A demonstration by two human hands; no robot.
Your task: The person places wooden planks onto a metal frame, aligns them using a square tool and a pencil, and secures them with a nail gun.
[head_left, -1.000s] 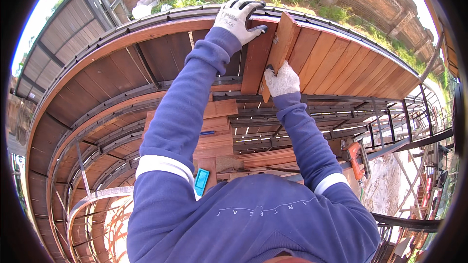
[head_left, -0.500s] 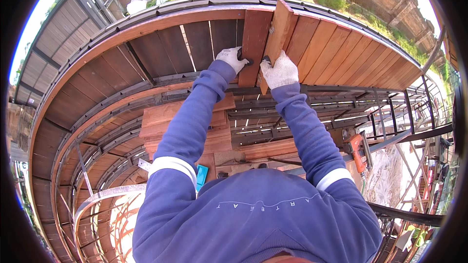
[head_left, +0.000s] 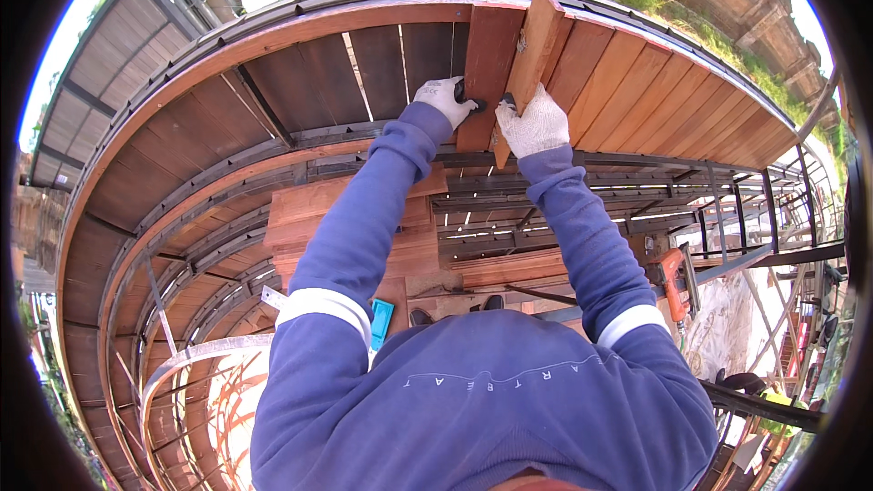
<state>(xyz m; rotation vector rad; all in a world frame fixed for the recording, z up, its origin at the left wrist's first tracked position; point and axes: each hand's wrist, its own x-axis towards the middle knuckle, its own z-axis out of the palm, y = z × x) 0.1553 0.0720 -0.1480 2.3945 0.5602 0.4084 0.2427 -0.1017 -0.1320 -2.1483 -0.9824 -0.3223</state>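
Our left hand (head_left: 443,97) has dropped from the rim; both gloves now grip the tilted plank (head_left: 526,59), right hand (head_left: 535,124) alongside; seating it looks underway.

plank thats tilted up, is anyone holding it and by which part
Yes. The right hand grips the tilted plank at its near, lower end; the left hand rests beside it.

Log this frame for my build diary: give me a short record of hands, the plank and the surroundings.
left hand: white work-gloved left hand on the near end of a flat reddish-brown wooden plank
right hand: white work-gloved right hand gripping a tilted reddish wooden plank raised on edge
surface: curved row of wooden deck boards on a dark metal frame
nearby: stack of spare wooden planks; orange power drill
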